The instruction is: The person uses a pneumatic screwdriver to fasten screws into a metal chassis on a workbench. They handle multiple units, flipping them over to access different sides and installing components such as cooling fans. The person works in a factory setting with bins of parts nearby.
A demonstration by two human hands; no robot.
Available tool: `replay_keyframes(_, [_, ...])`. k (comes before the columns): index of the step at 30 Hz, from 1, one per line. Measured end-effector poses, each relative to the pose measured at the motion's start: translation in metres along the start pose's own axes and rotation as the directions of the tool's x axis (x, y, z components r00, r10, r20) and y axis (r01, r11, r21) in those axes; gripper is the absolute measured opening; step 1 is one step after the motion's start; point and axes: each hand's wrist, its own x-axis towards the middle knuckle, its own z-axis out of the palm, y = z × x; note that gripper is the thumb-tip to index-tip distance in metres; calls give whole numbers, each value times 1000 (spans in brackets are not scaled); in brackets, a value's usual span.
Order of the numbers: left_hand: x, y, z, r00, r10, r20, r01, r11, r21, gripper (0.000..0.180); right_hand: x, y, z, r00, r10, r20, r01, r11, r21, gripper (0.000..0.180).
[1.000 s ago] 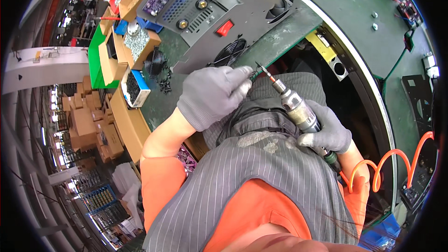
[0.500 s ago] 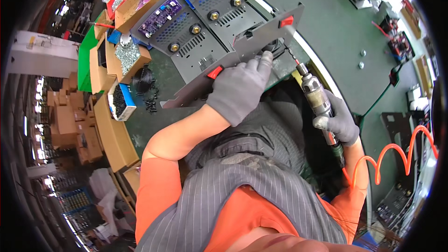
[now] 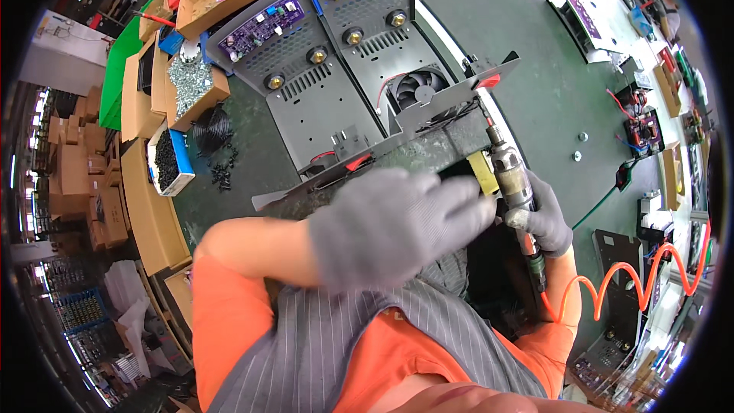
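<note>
Dark metal panel (image 3: 428, 118), long and narrow, stands on edge and tilted at the near rim of the bench (image 3: 535, 76), directly in front of the person; two red tabs show on it, one near each end. It leans against the near end of the closer of two black perforated chassis.

Right hand (image 3: 544, 218), grey-gloved, fingers wrapped fully round the barrel of a pneumatic screwdriver (image 3: 511, 180); the bit points up and away, its tip at the panel's right end just beside the red tab (image 3: 489, 81). An orange coiled air hose (image 3: 634, 275) trails from the tool's rear to the right.

Left hand (image 3: 401, 222), also grey-gloved, is blurred; fingers spread loosely, near the panel's lower edge. Cannot tell whether it touches or grips anything.

Judgement on the step: driving looks best with the bit square to the screw head, the tool in line with the hole, and the free hand steadying the panel so it does not swing under torque; keep the hose off the work.

Count:
- chassis (image 3: 302, 69) with purple circuit boards and brass knobs: two, side by side
- fan (image 3: 417, 88) in the nearer chassis: one
- open cardboard box of silver screws (image 3: 191, 80): one
- small tray of black parts (image 3: 167, 159): one
- loose washers on the bench, right (image 3: 579, 145): two visible
</note>
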Motion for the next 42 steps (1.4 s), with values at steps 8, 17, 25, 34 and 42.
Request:
replay_keyframes(8, [12,-135,-7,867,-491,78,496,866,-65,30,2,12,3,997,78,9,-78,992,100,74])
replay_keyframes(17, [40,-165,74,707,-630,321,608,773,178,26,0,-1,8,987,157,-25,-153,983,104,74])
replay_keyframes(25, [20,-143,61,907,-303,293,421,624,-658,25,2,-12,0,973,227,39,-230,967,109,76])
replay_keyframes(34, [33,-156,57,840,-346,419,529,347,-774,47,-2,-22,-6,949,313,-50,-315,949,-34,77])
replay_keyframes(42, [38,-154,51,870,-259,419,492,519,-699,47,-5,-23,-8,927,369,-60,-372,928,-32,84])
